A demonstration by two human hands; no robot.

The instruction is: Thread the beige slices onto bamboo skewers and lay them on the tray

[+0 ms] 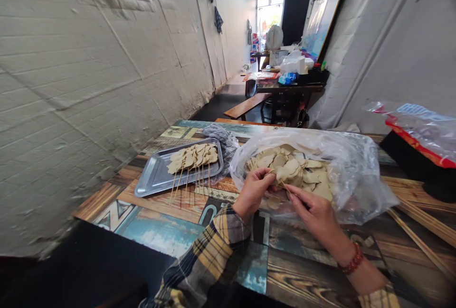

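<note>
My left hand (253,191) is closed in a pinch at the mouth of a clear plastic bag (356,165) full of pale flat food slices (299,168). It holds a slice on a thin wooden skewer (284,186). My right hand (313,210), with a red bead bracelet at the wrist, pinches the other end of that skewer just beside the slices. Both hands rest over the patterned wooden table (171,222). To the left, a metal tray (153,177) holds several finished skewers (192,158) laid side by side.
Loose wooden skewers (423,225) lie at the right of the table. A black box under a red and clear bag (423,135) stands at the far right. A white brick wall runs along the left. Benches and a cluttered table (288,82) stand further down the corridor.
</note>
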